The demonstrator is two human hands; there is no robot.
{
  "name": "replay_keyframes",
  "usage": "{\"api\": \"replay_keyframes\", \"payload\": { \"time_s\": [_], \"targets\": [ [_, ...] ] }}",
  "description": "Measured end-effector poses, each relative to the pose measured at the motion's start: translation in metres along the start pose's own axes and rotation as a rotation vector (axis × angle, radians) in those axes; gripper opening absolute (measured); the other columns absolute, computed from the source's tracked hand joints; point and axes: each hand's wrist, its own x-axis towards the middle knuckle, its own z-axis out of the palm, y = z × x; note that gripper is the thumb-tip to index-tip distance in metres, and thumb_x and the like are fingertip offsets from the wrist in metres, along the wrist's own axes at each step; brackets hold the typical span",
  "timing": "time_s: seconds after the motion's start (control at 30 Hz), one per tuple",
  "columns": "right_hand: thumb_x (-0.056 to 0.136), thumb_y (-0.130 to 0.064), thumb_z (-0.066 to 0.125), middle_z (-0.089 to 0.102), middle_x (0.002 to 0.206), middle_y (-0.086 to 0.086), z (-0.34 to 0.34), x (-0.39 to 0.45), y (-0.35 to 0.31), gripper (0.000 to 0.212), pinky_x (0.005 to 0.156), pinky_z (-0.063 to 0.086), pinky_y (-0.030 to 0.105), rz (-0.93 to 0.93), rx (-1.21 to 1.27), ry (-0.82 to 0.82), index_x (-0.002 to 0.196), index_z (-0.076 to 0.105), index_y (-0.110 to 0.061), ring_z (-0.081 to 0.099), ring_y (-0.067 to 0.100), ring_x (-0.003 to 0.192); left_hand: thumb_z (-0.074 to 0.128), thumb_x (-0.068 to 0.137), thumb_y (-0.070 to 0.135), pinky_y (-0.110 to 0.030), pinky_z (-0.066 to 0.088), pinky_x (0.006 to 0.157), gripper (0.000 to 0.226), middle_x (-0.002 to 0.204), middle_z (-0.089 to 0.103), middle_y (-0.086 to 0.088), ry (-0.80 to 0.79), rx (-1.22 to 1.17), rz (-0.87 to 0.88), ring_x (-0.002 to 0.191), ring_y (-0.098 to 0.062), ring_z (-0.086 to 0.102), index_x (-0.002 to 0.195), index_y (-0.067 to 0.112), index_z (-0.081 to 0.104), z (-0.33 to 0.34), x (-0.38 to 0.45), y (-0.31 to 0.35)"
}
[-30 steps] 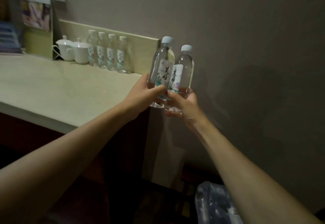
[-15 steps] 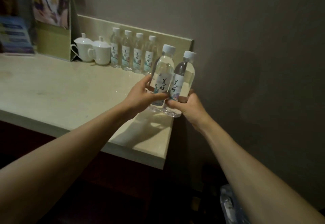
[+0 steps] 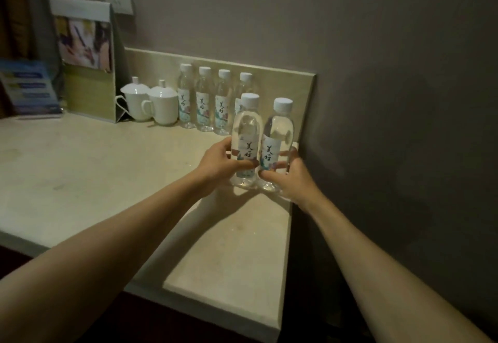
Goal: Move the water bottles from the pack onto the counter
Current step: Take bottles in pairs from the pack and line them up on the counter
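My left hand (image 3: 215,165) grips a clear water bottle (image 3: 247,130) with a white cap and a printed label. My right hand (image 3: 289,178) grips a second, matching bottle (image 3: 279,132) right beside it. Both bottles are upright, side by side, over the right end of the pale counter (image 3: 80,170); whether their bases touch it I cannot tell. Several more of the same bottles (image 3: 204,100) stand in a row against the backsplash behind them. The pack is out of view.
Two white lidded cups (image 3: 151,103) stand left of the bottle row. A standing display card (image 3: 86,57) and a blue leaflet holder (image 3: 29,86) sit at the back left. The grey wall (image 3: 390,100) runs along the counter's right edge.
Both hands have carried the two bottles from beyond the counter's right end to above its surface, nearer the row at the back. The pack on the floor has dropped out of view.
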Motion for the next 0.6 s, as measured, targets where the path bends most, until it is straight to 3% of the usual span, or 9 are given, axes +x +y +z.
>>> {"api": "replay_keyframes", "payload": {
  "time_s": [0.1,0.2,0.33,0.47,0.6],
  "targets": [
    [0.075,-0.025,0.081,0.058,0.108,-0.006,-0.009,0.023,0.007,0.073,0.073,0.051,0.022,0.023,-0.036,-0.068,0.135,0.039,-0.021,0.058,0.005,0.097,0.080,0.075,0.014,-0.043,0.058,0.087,0.053,0.115,0.067,-0.008,0.011,0.063,0.010,0.102,-0.025,0.067,0.124,0.011,0.060,-0.001,0.022,-0.004],
    [0.077,-0.029,0.078,0.057,0.116,-0.004,-0.012,0.040,0.014,0.075,0.078,0.051,0.023,0.033,-0.052,-0.062,0.138,0.035,-0.020,0.060,0.010,0.102,0.082,0.074,0.015,-0.033,0.058,0.080,0.053,0.111,0.068,-0.003,0.041,0.104,0.035,0.098,-0.020,0.067,0.122,0.012,0.059,0.003,0.042,-0.009],
    [0.080,-0.023,0.077,0.058,0.111,-0.007,-0.013,0.053,0.016,0.074,0.076,0.053,0.022,0.046,-0.003,-0.053,0.134,0.027,-0.021,0.063,0.013,0.105,0.085,0.070,0.021,-0.017,0.052,0.065,0.053,0.099,0.065,0.008,0.106,0.167,0.069,0.086,-0.005,0.065,0.114,0.018,0.056,0.010,0.063,-0.015],
    [0.079,-0.021,0.078,0.051,0.129,0.007,-0.014,0.066,0.013,0.076,0.090,0.052,0.034,0.052,-0.026,-0.017,0.135,0.027,-0.018,0.058,0.022,0.117,0.085,0.070,0.029,-0.017,0.051,0.062,0.047,0.093,0.061,0.013,0.130,0.229,0.081,0.084,-0.006,0.065,0.106,0.022,0.055,0.010,0.082,-0.023],
    [0.079,-0.022,0.078,0.055,0.130,0.004,-0.010,0.071,0.012,0.077,0.094,0.053,0.039,0.068,0.004,0.026,0.139,0.029,-0.019,0.058,0.020,0.117,0.085,0.069,0.031,-0.017,0.050,0.063,0.047,0.091,0.060,0.015,0.116,0.236,0.121,0.084,-0.003,0.062,0.105,0.023,0.056,0.008,0.097,-0.030]
  ]
}}
